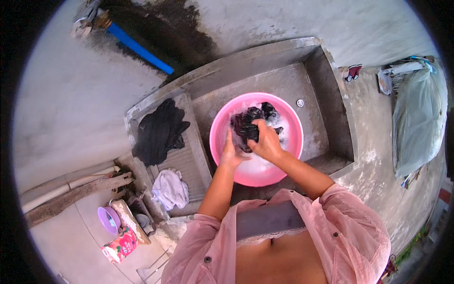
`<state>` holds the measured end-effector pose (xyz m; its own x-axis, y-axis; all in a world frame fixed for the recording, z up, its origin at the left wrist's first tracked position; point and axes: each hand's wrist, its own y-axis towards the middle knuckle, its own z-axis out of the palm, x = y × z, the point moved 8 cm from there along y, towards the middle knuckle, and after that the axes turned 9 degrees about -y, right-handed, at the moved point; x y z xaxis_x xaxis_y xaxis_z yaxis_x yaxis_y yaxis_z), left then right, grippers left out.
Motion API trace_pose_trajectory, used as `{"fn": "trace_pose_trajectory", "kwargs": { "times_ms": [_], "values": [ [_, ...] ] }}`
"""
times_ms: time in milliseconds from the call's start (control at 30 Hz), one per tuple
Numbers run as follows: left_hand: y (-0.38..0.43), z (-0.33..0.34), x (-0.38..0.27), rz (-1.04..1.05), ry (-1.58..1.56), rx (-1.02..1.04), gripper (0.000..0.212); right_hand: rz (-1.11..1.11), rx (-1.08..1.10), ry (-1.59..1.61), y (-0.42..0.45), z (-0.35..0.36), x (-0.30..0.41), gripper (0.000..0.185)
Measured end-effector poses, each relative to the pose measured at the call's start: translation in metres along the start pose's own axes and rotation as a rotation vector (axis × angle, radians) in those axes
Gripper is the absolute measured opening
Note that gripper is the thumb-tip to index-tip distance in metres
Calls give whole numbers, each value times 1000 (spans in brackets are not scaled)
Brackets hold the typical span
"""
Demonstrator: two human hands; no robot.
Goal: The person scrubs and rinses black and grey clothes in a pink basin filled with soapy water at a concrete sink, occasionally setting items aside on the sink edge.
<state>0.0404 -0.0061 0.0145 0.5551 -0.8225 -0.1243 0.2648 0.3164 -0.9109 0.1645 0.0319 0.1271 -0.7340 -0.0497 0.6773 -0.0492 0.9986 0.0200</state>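
A pink plastic basin point(257, 181) with soapy water stands in a concrete sink point(314, 131). Wet, dark cloth point(244, 126) lies bunched among the suds in it. My right hand point(266, 140) grips this cloth from the right, its fingers curled over the folds. At the cloth's left side is my left hand point(232, 152), fingers apart and pointing up; whether it touches the fabric is hard to tell. Part of the dark cloth spreads beyond my right hand toward the basin's far wall.
Left of the basin, a ribbed washboard slab point(182, 159) bears a black garment point(159, 133) and a pale lilac cloth point(171, 189). A blue hose point(140, 48) hangs from a tap. A metal drain point(300, 103) lies right of the basin. A large plastic bag point(420, 117) stands far right.
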Motion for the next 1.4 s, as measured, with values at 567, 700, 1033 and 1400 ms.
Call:
{"fn": "trace_pose_trajectory", "kwargs": {
  "times_ms": [567, 700, 1033, 1400],
  "values": [
    [-8, 14, -2, 294, -148, 411, 35, 209, 297, 86, 3, 44, -60, 49],
    [7, -25, -22, 426, 167, -20, 58, 328, 10, -197, 3, 33, -106, 49],
    [42, 0, -10, 933, 1704, -389, 59, 141, 415, -383, -9, 107, -96, 64],
    [141, -18, -21, 439, 1734, -169, 44, 29, 811, -407, 36, 145, -114, 42]
  ]
}}
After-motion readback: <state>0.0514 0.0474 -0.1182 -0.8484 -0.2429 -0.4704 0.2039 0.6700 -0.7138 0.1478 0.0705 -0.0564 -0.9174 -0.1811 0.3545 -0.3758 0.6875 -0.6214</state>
